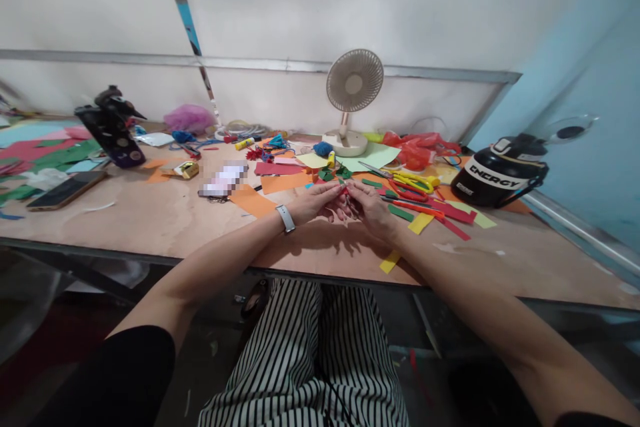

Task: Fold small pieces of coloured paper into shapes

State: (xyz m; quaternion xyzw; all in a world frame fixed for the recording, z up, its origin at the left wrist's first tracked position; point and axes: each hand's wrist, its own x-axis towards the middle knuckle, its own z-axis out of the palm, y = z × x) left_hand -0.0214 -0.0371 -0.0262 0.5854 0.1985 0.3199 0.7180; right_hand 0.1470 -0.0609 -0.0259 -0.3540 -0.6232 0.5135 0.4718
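Note:
My left hand (pixel 318 203) and my right hand (pixel 369 208) meet over the middle of the wooden table (pixel 170 213), fingers pinched together on a small red paper piece (pixel 345 191) held between them. A white watch (pixel 285 218) sits on my left wrist. Right of my hands lie red, green and yellow paper strips (pixel 425 210). Yellow-handled scissors (pixel 413 181) and red scissors (pixel 407 192) rest just beyond my right hand.
A small desk fan (pixel 353 99) stands at the back. A black jug (pixel 497 175) sits far right, a phone (pixel 65 190) and a black gadget (pixel 111 127) at left. Coloured paper sheets (pixel 280 177), a glue stick (pixel 245 143) and a pink net ball (pixel 189 118) litter the table. White partitions (pixel 320 20) close the back.

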